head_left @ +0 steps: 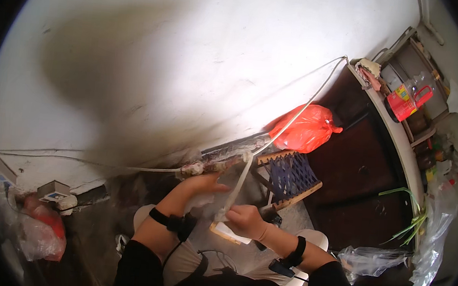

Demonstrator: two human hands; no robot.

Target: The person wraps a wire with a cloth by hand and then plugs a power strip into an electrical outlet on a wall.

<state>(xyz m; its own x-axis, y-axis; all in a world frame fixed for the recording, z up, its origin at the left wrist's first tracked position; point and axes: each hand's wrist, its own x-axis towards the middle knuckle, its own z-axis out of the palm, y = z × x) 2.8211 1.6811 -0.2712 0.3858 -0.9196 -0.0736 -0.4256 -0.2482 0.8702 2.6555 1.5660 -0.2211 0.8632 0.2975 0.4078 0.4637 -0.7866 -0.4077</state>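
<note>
A pale strand (239, 185) hangs from a knot on a light cord (296, 116) strung along the wall. My right hand (245, 221) is closed round the strand's lower end. Just under that hand is a small white piece with a wooden edge (227, 233); whether the hand touches it I cannot tell. My left hand (203, 185) is to the left of the strand, its fingers stretched out toward it and holding nothing visible. Close to the left hand, a bunched pale wrapping (192, 168) sits on the cord.
A folding stool (291, 176) with a dark woven seat stands ahead, by a red plastic bag (309, 129). A dark cabinet (357, 170) at right bears green stalks (413, 227) and a red-labelled bottle (404, 104). Clear plastic bags (374, 259) hang at right.
</note>
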